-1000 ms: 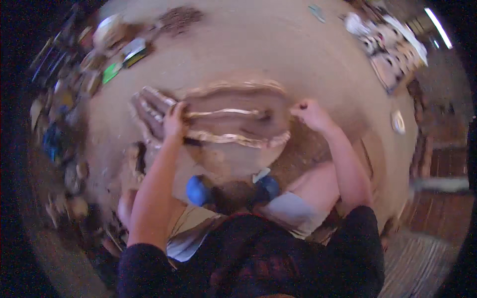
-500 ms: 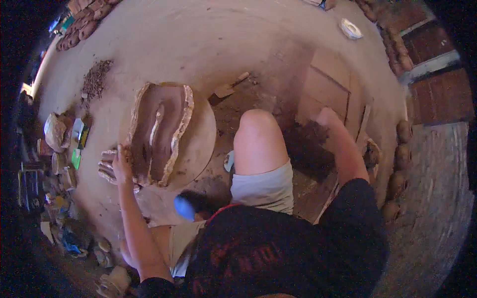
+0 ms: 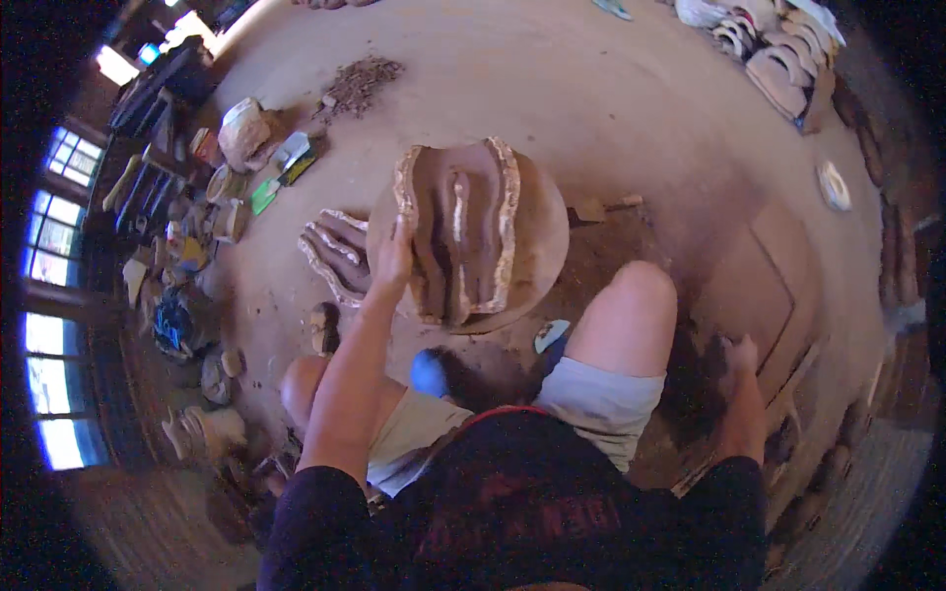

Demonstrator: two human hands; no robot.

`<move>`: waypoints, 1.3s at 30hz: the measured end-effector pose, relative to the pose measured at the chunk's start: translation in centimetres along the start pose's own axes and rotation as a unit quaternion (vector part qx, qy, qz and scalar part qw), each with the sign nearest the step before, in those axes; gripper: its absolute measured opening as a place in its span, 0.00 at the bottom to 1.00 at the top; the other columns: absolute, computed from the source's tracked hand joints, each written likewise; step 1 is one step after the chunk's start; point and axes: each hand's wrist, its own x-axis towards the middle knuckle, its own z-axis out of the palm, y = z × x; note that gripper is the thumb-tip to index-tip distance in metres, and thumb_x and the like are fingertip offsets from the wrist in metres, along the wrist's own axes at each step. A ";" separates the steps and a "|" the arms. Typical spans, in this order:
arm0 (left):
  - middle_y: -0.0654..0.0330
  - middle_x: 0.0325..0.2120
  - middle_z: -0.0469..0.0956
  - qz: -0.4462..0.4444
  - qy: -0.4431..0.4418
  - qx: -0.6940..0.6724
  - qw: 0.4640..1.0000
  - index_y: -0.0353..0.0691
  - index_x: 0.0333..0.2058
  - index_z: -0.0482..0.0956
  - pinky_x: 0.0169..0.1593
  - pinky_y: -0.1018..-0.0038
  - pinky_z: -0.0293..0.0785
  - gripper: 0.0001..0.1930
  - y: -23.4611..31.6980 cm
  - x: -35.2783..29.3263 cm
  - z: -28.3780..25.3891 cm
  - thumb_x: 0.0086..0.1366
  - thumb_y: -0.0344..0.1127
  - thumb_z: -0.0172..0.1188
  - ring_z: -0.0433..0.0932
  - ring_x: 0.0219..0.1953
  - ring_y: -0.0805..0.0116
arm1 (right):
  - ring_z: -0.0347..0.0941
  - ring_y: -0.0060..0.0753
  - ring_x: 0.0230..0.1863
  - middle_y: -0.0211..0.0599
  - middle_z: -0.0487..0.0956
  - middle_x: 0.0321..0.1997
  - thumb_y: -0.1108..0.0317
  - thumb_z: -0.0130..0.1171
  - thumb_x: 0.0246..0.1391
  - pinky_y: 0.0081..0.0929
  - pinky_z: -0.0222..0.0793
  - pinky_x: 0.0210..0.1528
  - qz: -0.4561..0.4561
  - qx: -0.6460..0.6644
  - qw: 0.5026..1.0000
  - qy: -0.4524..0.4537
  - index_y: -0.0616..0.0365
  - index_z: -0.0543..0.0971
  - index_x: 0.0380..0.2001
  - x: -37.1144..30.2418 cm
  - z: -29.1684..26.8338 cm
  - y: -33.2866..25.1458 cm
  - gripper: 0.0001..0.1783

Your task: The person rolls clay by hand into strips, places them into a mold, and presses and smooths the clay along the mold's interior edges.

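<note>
1. Tan earthen floor right across the middle, sweeping out toward the dark rim of the view!
2. Black shirt along the lower edge, bare knee poking up right of centre.
3. Over to the right, a flat brown panel on the floor, with dark earth spread beside the near end.
4. Back to the centre: round board, showing mostly to the right of the load on top.
5. And on that board, the big one: large brown clay form, pale ragged rims down both sides, a pale ridge running lengthwise between.
6. Just left, a smaller ribbed form, similar pale edges, lying at a slant.
7. Beyond, up the floor, a scattered heap of brown scraps.
8. Left hand at the large form's left wall, fingers straight and close together, laid along the side, not clenched.
9. Right hand well apart from the form, low beside the dark earth, fingers partly bent; impossible to make out whether gripping anything.
10. Far right, a small pale ring-shaped piece, alone on the floor.
</note>
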 end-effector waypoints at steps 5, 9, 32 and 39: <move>0.49 0.57 0.78 -0.040 -0.053 -0.142 0.988 0.29 0.65 0.72 0.65 0.62 0.65 0.40 5.6 -2.9 2.0 0.78 0.65 0.41 0.73 0.60 0.56 | 0.77 0.69 0.55 0.62 0.80 0.56 0.52 0.68 0.59 0.54 0.73 0.60 -0.004 -0.075 0.990 0.118 0.62 0.76 0.56 -0.4 2.3 4.8 0.30; 0.52 0.51 0.81 -0.057 -0.001 -0.140 0.988 0.31 0.59 0.75 0.62 0.56 0.67 0.37 4.1 -2.7 0.6 0.78 0.65 0.42 0.77 0.56 0.51 | 0.76 0.67 0.58 0.62 0.78 0.59 0.50 0.68 0.60 0.53 0.72 0.60 -0.041 -0.060 0.996 0.055 0.62 0.74 0.61 -2.5 1.9 1.9 0.34; 0.63 0.28 0.77 0.006 -0.347 -0.590 0.729 0.35 0.59 0.72 0.24 0.76 0.66 0.23 22.3 -19.3 12.8 0.72 0.45 0.56 0.70 0.20 0.75 | 0.58 0.41 0.78 0.42 0.48 0.85 0.50 0.45 0.75 0.38 0.71 0.65 -0.510 0.579 0.626 0.112 0.61 0.61 0.75 -17.2 -12.4 -35.3 0.35; 0.56 0.53 0.80 -0.117 -0.354 -0.652 0.661 0.49 0.78 0.41 0.38 0.75 0.77 0.45 23.2 -19.2 10.1 0.71 0.49 0.55 0.80 0.37 0.74 | 0.73 0.35 0.64 0.48 0.74 0.67 0.44 0.55 0.71 0.29 0.71 0.61 -0.339 0.582 0.737 0.050 0.65 0.68 0.68 -18.6 -12.5 -35.4 0.37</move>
